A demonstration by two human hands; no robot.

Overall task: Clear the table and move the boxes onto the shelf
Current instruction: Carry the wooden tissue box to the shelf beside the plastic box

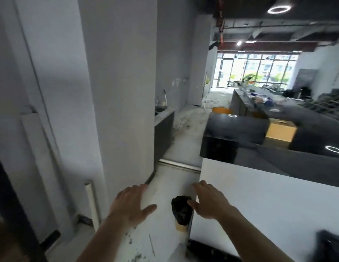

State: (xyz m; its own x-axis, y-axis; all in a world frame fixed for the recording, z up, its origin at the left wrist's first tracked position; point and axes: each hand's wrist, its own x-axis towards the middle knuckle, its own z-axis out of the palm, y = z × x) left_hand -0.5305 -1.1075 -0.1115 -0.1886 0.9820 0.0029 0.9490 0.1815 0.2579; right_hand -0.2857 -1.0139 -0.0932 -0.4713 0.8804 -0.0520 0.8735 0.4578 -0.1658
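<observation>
My left hand (130, 202) hangs in front of me over the pale floor, palm down, fingers spread, holding nothing. My right hand (208, 201) is beside it, fingers loosely apart and empty, just above the left edge of a white panel (259, 201). A black lumpy object (181, 209) lies on the floor between the hands, on a small tan piece. A cardboard box (280, 132) sits farther off between black glossy blocks (238, 129). No shelf is recognisable in view.
A grey wall column (123, 91) stands close on the left, with a dark counter and sink (164, 120) behind it. A narrow floor passage (185, 133) runs ahead. A long dark counter (278, 108) with clutter stretches toward bright windows.
</observation>
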